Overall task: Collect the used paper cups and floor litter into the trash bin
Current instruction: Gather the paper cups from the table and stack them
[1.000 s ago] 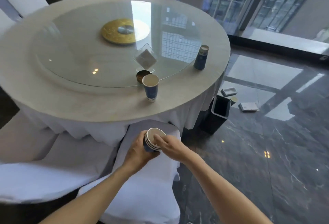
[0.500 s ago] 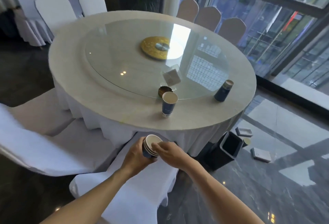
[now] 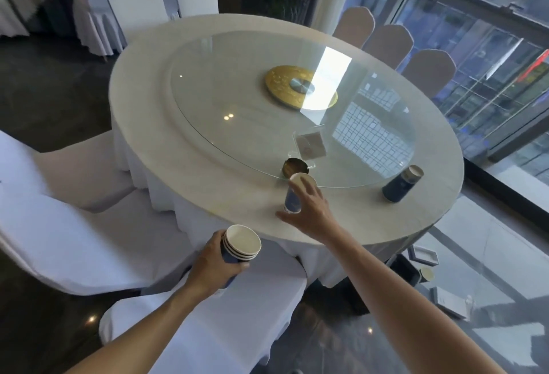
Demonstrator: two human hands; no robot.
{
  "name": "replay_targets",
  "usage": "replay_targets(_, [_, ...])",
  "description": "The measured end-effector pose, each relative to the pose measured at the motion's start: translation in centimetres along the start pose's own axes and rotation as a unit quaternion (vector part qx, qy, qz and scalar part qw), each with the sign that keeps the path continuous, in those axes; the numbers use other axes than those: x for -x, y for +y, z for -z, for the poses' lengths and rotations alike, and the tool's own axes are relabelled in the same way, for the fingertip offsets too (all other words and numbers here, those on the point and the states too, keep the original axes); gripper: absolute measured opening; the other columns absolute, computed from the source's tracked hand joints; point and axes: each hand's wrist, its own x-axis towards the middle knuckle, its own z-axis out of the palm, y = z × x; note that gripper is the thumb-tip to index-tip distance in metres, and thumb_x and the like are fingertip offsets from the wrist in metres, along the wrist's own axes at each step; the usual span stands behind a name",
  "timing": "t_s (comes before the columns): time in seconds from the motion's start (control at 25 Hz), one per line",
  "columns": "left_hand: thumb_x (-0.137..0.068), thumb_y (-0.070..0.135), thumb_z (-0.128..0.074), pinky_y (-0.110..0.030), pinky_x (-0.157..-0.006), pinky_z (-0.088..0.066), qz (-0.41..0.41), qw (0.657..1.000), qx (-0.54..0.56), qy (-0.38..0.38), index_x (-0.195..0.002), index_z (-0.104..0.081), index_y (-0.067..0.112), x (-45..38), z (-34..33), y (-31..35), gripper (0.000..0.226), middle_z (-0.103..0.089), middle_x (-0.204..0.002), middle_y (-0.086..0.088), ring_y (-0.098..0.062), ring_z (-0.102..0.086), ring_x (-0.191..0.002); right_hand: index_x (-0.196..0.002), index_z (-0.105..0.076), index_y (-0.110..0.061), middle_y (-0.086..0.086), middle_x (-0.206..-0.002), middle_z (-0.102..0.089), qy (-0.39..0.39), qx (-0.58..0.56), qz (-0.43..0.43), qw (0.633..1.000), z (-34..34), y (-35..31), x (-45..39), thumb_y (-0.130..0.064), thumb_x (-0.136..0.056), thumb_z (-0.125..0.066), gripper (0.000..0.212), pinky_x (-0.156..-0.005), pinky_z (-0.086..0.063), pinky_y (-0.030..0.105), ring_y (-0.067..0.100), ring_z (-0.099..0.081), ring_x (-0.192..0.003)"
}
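My left hand (image 3: 212,268) is shut on a stack of nested blue paper cups (image 3: 240,247), held over a white chair seat below the table edge. My right hand (image 3: 310,208) reaches over the round table (image 3: 184,165) with fingers spread around a single blue paper cup (image 3: 292,195) that stands near the front edge; thumb on its left, fingers at its rim. Another dark blue cup (image 3: 399,186) stands tilted-looking at the table's right side. The black trash bin (image 3: 408,269) peeks out under the table edge on the right.
Floor litter lies by the bin: a white box (image 3: 423,254), a paper cup (image 3: 427,274) and a flat white box (image 3: 450,302). A brass pot (image 3: 292,165) and clear card holder (image 3: 310,143) sit on the glass turntable. White-covered chairs (image 3: 74,243) crowd the near left.
My right hand left the stack and stretched out to the single cup on the table. The left hand keeps the stack. My view swung left and up.
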Motion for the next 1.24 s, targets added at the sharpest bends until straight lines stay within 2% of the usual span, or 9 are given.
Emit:
replay_targets(0.32, [-0.066, 0.022, -0.097, -0.014, -0.076, -0.042, 0.041, 0.997, 0.007, 0.061, -0.125, -0.049, 0.028, -2.1, -3.5, 2.0, 0.077, -0.062, -0.121, 0.007, -0.016, -0.057, -0.113, -0.159, -0.013, -0.025, 0.016, -0.167, -0.003, -0.03, 0.052, -0.036, 0.998, -1.6, 6.5, -9.3, -0.05, -0.066, -0.086, 0.121, -0.116, -0.026, 0.054, 0.04, -0.011, -0.153])
replay_targets(0.4, [-0.066, 0.021, -0.097, -0.017, -0.078, -0.043, 0.056, 0.994, 0.015, 0.096, -0.127, -0.05, 0.027, -2.6, -5.0, 3.5, 0.077, -0.061, -0.122, 0.006, -0.017, -0.057, -0.114, -0.16, -0.01, -0.019, 0.018, -0.165, -0.013, -0.06, 0.025, -0.016, 0.998, -3.0, 8.5, -10.6, -0.046, -0.069, -0.085, 0.121, -0.112, -0.034, 0.054, 0.04, -0.023, -0.149])
replay_targets(0.48, [-0.066, 0.023, -0.097, -0.022, -0.081, -0.045, 0.064, 0.99, 0.018, 0.122, -0.132, -0.051, 0.023, -3.0, -6.6, 5.8, 0.08, -0.062, -0.125, 0.006, -0.018, -0.058, -0.115, -0.156, -0.024, -0.012, 0.017, -0.148, -0.037, -0.087, -0.044, 0.01, 0.995, -3.2, 10.4, -11.1, -0.039, -0.075, -0.083, 0.104, -0.097, -0.045, 0.044, 0.041, -0.046, -0.131])
replay_targets(0.56, [-0.066, 0.026, -0.097, -0.026, -0.084, -0.046, 0.063, 0.988, 0.02, 0.138, -0.137, -0.051, 0.022, -3.4, -8.2, 8.7, 0.085, -0.062, -0.128, 0.006, -0.018, -0.058, -0.116, -0.147, -0.036, -0.009, 0.015, -0.133, -0.046, -0.094, -0.087, 0.03, 0.991, -2.4, 12.2, -11.1, -0.036, -0.077, -0.083, 0.088, -0.086, -0.046, 0.036, 0.037, -0.055, -0.116])
replay_targets(0.76, [-0.055, 0.046, -0.094, -0.035, -0.091, -0.053, 0.034, 0.982, 0.032, 0.185, -0.134, -0.053, 0.023, -5.7, -12.0, 16.7, 0.092, -0.066, -0.128, 0.005, -0.019, -0.062, -0.116, -0.144, -0.044, -0.019, 0.01, -0.114, -0.042, -0.082, -0.139, 0.061, 0.985, 1.3, 17.5, -9.5, -0.037, -0.076, -0.084, 0.081, -0.084, -0.045, 0.031, 0.039, -0.057, -0.106])
replay_targets(0.84, [-0.059, 0.042, -0.095, -0.035, -0.09, -0.055, 0.018, 0.979, 0.045, 0.198, -0.133, -0.054, 0.022, -6.7, -13.2, 19.3, 0.087, -0.067, -0.127, 0.005, -0.018, -0.064, -0.114, -0.153, -0.037, -0.019, 0.014, -0.123, -0.043, -0.09, -0.128, 0.062, 0.986, 2.7, 19.4, -8.9, -0.035, -0.077, -0.084, 0.091, -0.091, -0.041, 0.03, 0.039, -0.053, -0.118])
replay_targets(1.0, [-0.069, 0.03, -0.095, -0.016, -0.074, -0.051, -0.014, 0.973, 0.105, 0.205, -0.13, -0.056, 0.018, -9.2, -15.1, 24.5, 0.073, -0.069, -0.121, 0.008, -0.013, -0.067, -0.111, -0.156, -0.025, 0.0, 0.021, -0.152, -0.042, -0.067, -0.18, 0.02, 0.981, 4.7, 22.5, -6.8, -0.029, -0.075, -0.089, 0.108, -0.111, -0.037, 0.039, 0.037, -0.043, -0.139])
replay_targets(1.12, [-0.069, 0.03, -0.095, -0.012, -0.072, -0.053, -0.045, 0.967, 0.166, 0.189, -0.132, -0.053, 0.016, -11.4, -16.1, 28.0, 0.077, -0.067, -0.126, 0.003, -0.015, -0.066, -0.114, -0.153, -0.027, -0.006, 0.016, -0.142, -0.05, -0.082, -0.184, 0.0, 0.98, 5.9, 24.3, -5.6, -0.036, -0.069, -0.089, 0.109, -0.104, -0.046, 0.04, 0.033, -0.052, -0.128])
replay_targets(1.24, [-0.058, 0.041, -0.094, -0.026, -0.081, -0.059, -0.084, 0.965, 0.195, 0.154, -0.133, -0.051, 0.017, -12.6, -17.7, 30.4, 0.09, -0.067, -0.126, -0.001, -0.017, -0.067, -0.113, -0.149, -0.028, -0.013, 0.008, -0.132, -0.055, -0.078, -0.173, -0.017, 0.982, 7.2, 25.7, -4.5, -0.043, -0.065, -0.087, 0.107, -0.094, -0.053, 0.041, 0.028, -0.058, -0.115])
